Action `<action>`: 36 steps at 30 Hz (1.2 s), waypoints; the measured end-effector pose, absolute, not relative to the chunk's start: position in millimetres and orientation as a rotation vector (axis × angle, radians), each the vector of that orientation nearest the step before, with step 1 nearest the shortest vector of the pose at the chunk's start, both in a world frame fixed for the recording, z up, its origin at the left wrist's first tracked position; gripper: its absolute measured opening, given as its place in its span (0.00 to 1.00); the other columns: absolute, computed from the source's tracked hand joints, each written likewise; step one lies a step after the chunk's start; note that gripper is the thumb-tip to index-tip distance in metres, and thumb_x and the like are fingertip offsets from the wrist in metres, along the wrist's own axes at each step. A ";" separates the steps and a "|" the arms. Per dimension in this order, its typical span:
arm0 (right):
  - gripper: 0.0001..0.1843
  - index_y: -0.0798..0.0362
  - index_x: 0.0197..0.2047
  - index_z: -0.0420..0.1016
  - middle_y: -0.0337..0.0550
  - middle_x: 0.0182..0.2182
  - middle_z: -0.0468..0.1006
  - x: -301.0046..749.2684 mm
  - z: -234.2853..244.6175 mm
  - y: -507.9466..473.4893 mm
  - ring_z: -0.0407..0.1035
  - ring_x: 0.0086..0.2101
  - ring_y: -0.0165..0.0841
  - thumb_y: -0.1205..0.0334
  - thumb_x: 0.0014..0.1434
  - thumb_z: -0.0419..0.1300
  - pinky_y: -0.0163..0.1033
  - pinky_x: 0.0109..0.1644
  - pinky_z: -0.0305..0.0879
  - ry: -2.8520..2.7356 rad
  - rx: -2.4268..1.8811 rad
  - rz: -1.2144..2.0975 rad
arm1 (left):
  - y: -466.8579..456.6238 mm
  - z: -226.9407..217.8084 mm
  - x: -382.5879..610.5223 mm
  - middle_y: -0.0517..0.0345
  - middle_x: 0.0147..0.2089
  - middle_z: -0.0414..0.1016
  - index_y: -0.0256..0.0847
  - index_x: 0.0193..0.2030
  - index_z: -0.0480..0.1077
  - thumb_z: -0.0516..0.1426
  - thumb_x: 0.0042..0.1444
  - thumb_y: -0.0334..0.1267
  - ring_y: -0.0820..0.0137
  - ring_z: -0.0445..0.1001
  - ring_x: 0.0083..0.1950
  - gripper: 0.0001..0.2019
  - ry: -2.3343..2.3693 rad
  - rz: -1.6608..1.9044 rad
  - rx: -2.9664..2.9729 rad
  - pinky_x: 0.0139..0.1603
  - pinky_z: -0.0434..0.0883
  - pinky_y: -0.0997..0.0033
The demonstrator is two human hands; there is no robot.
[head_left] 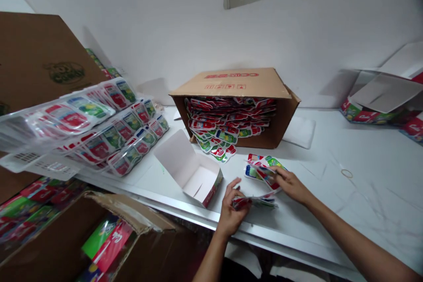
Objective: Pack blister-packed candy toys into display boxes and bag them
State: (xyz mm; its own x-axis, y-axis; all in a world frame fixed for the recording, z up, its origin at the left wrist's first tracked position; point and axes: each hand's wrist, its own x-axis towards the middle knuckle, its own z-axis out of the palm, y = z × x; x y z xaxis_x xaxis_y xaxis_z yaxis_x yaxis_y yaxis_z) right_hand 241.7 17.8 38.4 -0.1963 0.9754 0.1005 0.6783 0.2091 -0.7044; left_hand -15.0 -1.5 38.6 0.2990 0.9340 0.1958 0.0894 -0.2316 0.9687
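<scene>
My left hand [231, 212] is closed around the end of a small stack of flat candy packets [262, 202], held on edge just above the table. Pinched in my right hand [292, 186] is a red and white packet [269, 177], tilted over the far end of that stack. Under and behind it, a few more red, green and blue packets [254, 158] lie flat on the table. To the left of my hands stands a small display box [198, 180], white inside, with its lid raised and nothing visible in it.
Behind, a carton [231, 80] on its side spills many loose packets [218, 150]. Clear-wrapped packet strips [115, 136] pile up at left, by a large carton [42, 53]. An open carton [139, 216] sits below the table's front edge. At right are a rubber band [346, 173] and printed boxes [363, 112].
</scene>
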 end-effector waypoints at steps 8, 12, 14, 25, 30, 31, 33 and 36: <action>0.24 0.52 0.52 0.75 0.48 0.48 0.78 220.0 39.2 -34.2 0.71 0.48 0.43 0.53 0.67 0.42 0.51 0.56 0.65 -1.654 -1.206 1.319 | -4.6 32.5 -13.7 0.55 0.45 0.77 0.45 0.58 0.57 0.64 0.49 0.32 0.66 0.77 0.44 0.31 0.904 1.014 1.270 0.47 0.72 0.63; 0.27 0.54 0.62 0.66 0.53 0.61 0.67 256.1 17.2 -16.8 0.60 0.60 0.46 0.55 0.62 0.50 0.56 0.63 0.55 -1.940 -1.557 0.683 | -4.9 40.0 -16.1 0.57 0.36 0.76 0.39 0.45 0.71 0.65 0.48 0.35 0.70 0.74 0.34 0.17 0.925 0.924 1.386 0.36 0.69 0.73; 0.29 0.53 0.63 0.65 0.54 0.64 0.63 274.6 3.6 -8.1 0.57 0.61 0.48 0.58 0.59 0.53 0.58 0.62 0.55 -2.134 -1.668 0.375 | -4.4 44.2 -16.9 0.56 0.34 0.75 0.37 0.35 0.74 0.65 0.48 0.35 0.69 0.73 0.34 0.08 0.904 0.934 1.492 0.35 0.68 0.73; 0.25 0.51 0.59 0.69 0.53 0.54 0.73 290.1 7.5 2.8 0.66 0.52 0.45 0.48 0.64 0.54 0.51 0.53 0.64 -2.343 -1.528 0.224 | -3.2 45.1 -14.7 0.49 0.47 0.74 0.40 0.37 0.74 0.64 0.51 0.33 0.59 0.72 0.54 0.06 0.785 1.050 1.624 0.57 0.67 0.59; 0.20 0.51 0.53 0.74 0.54 0.48 0.77 273.3 8.7 -8.3 0.67 0.47 0.46 0.50 0.66 0.50 0.52 0.48 0.62 -2.362 -1.570 0.196 | -5.3 44.1 -14.0 0.51 0.42 0.78 0.39 0.40 0.74 0.63 0.52 0.33 0.62 0.76 0.46 0.08 0.784 0.974 1.546 0.49 0.71 0.63; 0.19 0.52 0.50 0.76 0.54 0.46 0.78 268.8 8.5 -9.2 0.67 0.45 0.45 0.53 0.68 0.48 0.52 0.48 0.62 -2.345 -1.579 0.202 | -5.4 44.0 -13.7 0.51 0.42 0.78 0.39 0.40 0.74 0.62 0.52 0.32 0.62 0.76 0.45 0.08 0.781 0.975 1.551 0.49 0.71 0.63; 0.19 0.54 0.44 0.77 0.55 0.42 0.78 261.8 12.1 -8.7 0.68 0.43 0.44 0.59 0.68 0.46 0.52 0.48 0.60 -2.311 -1.599 0.231 | -5.3 43.9 -13.4 0.51 0.43 0.77 0.40 0.39 0.74 0.62 0.52 0.31 0.62 0.76 0.48 0.07 0.758 0.999 1.592 0.52 0.70 0.61; 0.17 0.54 0.36 0.76 0.53 0.36 0.78 257.7 32.0 -1.4 0.68 0.40 0.43 0.60 0.66 0.47 0.50 0.47 0.59 -2.274 -1.628 0.291 | -4.2 43.6 -14.2 0.47 0.53 0.73 0.41 0.38 0.75 0.63 0.50 0.30 0.58 0.68 0.60 0.08 0.752 1.034 1.694 0.61 0.65 0.55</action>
State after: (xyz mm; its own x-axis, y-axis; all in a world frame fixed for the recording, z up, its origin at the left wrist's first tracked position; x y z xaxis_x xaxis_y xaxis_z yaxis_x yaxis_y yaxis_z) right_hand 257.7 -1.4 32.0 -0.2938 0.9448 0.1453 0.8776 0.3269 -0.3507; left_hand -14.2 -4.2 43.6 0.4468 0.8462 0.2904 0.0163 -0.3323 0.9430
